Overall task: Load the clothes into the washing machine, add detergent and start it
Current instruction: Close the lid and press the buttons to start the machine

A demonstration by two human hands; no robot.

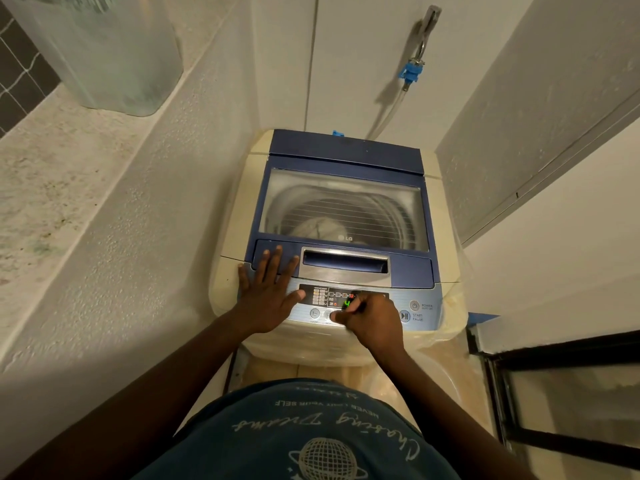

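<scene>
A top-loading washing machine (pixel 239 216) with a blue lid stands in front of me. Its glass lid (pixel 343 206) is closed, and pale clothes (pixel 317 226) show through it in the drum. The control panel (pixel 420 311) is lit, with a green digit and red lights on its display. My left hand (pixel 268 289) rests flat, fingers spread, on the lid's front left edge. My right hand (pixel 370 320) is over the panel with curled fingers, its thumb on a round button at the lower middle. The start/pause button (pixel 404 316) lies just right of that hand.
The machine sits in a narrow nook between rough white walls. A tap with a blue connector (pixel 412 72) and a clear hose hangs on the back wall. A ledge with a translucent container (pixel 114 53) runs along the left. A dark-framed door (pixel 554 393) is at the lower right.
</scene>
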